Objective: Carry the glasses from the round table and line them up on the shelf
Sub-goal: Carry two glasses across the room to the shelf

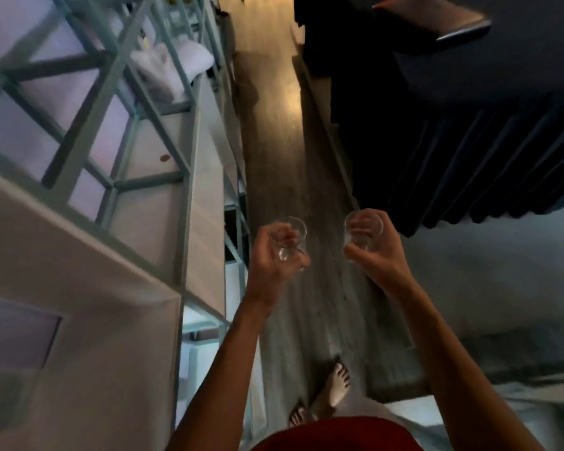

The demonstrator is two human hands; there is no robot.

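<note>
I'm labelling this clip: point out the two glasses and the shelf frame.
Left-hand glass (290, 244): head view, clear side wall.
Right-hand glass (364, 232): head view, rim and upper wall.
Shelf frame (189, 151): head view, pale green upright post.

A shelf (189, 177) is running along the left, a curtain (469, 164) hanging on the right — a strip of floor (274, 141) lying between them. Two glasses are sitting side by side above that floor — the left glass (290, 244) in the left hand (274, 255), the right glass (363, 231) in the right hand (375, 249).

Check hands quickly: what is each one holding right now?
Left hand: closed around a clear glass.
Right hand: closed around a second clear glass.
</note>
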